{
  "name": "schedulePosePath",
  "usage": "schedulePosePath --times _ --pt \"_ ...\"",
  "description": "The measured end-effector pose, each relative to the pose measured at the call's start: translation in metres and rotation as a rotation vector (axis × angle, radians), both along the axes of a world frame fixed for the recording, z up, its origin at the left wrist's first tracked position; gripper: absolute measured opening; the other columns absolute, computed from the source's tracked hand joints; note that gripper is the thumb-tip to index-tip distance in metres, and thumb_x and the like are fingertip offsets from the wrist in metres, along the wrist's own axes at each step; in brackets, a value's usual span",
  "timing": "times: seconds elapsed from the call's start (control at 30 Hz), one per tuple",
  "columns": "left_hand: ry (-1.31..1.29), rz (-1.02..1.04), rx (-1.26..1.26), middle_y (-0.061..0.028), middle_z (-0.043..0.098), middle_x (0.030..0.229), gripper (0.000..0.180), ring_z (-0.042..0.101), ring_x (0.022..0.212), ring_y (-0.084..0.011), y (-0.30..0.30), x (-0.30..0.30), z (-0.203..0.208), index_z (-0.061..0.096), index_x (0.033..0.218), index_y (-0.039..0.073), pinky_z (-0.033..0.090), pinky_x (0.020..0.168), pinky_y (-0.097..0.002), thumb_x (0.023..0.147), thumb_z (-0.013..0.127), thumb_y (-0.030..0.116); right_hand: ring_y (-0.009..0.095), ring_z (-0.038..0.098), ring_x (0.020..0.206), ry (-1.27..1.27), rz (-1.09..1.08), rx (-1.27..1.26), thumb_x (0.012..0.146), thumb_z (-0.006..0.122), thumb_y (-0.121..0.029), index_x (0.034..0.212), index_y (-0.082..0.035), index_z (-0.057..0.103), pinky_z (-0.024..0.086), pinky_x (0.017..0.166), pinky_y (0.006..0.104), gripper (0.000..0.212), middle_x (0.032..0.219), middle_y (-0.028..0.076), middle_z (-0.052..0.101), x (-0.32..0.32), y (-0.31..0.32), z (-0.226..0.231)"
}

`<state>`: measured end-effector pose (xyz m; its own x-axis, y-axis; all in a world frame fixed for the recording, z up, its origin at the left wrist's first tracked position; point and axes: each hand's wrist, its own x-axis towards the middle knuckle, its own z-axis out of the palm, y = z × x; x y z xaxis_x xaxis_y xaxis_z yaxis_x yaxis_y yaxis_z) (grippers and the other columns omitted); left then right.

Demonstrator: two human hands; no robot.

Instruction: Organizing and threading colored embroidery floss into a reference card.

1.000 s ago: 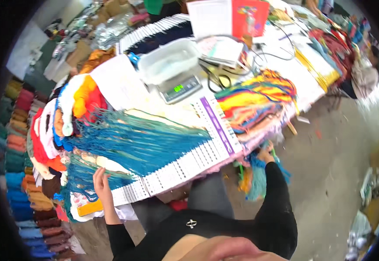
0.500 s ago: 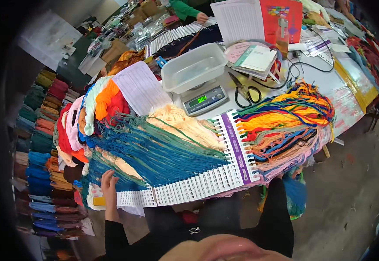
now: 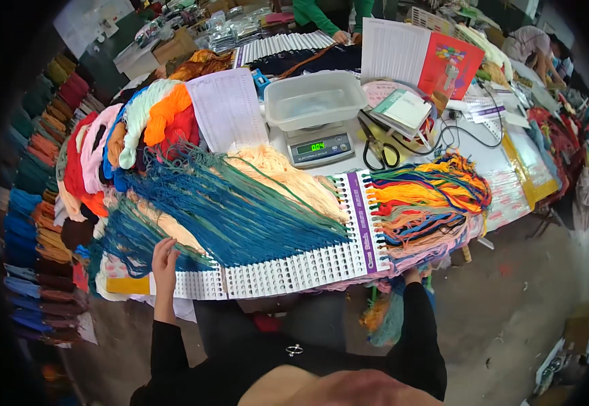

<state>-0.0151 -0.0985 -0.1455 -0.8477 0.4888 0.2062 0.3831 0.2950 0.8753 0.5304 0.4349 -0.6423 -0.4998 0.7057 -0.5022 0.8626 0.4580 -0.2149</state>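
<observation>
So, left hand fingers spread on blue yarn, right hand under card edge, fingers hidden, can't tell, scale behind

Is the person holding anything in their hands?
The left hand lies on the blue threads, fingers on their near ends. The right hand is mostly hidden under the table edge; cannot tell.

One digital scale, one clear plastic tub, one pair of scissors, two punched thread cards, one red booklet.
</observation>
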Motion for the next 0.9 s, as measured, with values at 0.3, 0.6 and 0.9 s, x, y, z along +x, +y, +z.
schedulePosePath --times 0.3,0.6,0.9 --pt "-0.533 -0.068 0.178 -0.0096 0.059 0.108 0.030 0.060 0.092 -0.0164 -0.025 0.017 0.002 0.057 0.114 0.000 0.048 0.081 -0.0300 0.091 0.052 0.018 0.024 0.059 0.066 0.463 -0.306 -0.251 0.082 0.053 -0.014 0.094 -0.006 0.059 0.048 0.055 0.0361 0.015 0.084 0.010 0.061 -0.020 -0.097 0.161" --pt "-0.750 -0.448 -0.084 -0.0095 0.055 0.121 0.042 0.051 0.112 -0.0173 -0.034 -0.038 -0.010 0.051 0.124 0.002 0.043 0.089 -0.0294 0.090 0.054 0.027 0.016 0.062 0.058 0.447 -0.846 -0.718 0.084 0.053 -0.009 0.099 -0.004 0.060 0.046 0.045 0.0296 0.017 0.077 0.007 0.063 -0.016 -0.258 0.231" --pt "0.122 0.188 -0.118 -0.0136 0.063 0.103 0.026 0.059 0.094 -0.0215 -0.096 -0.100 -0.010 0.061 0.108 0.001 0.044 0.084 -0.0298 0.089 0.052 0.018 0.010 0.057 0.060 1.135 -0.590 0.296 0.087 0.053 -0.009 0.096 0.001 0.060 0.041 0.051 0.0212 0.015 0.071 0.004 0.060 -0.068 -0.220 0.359"
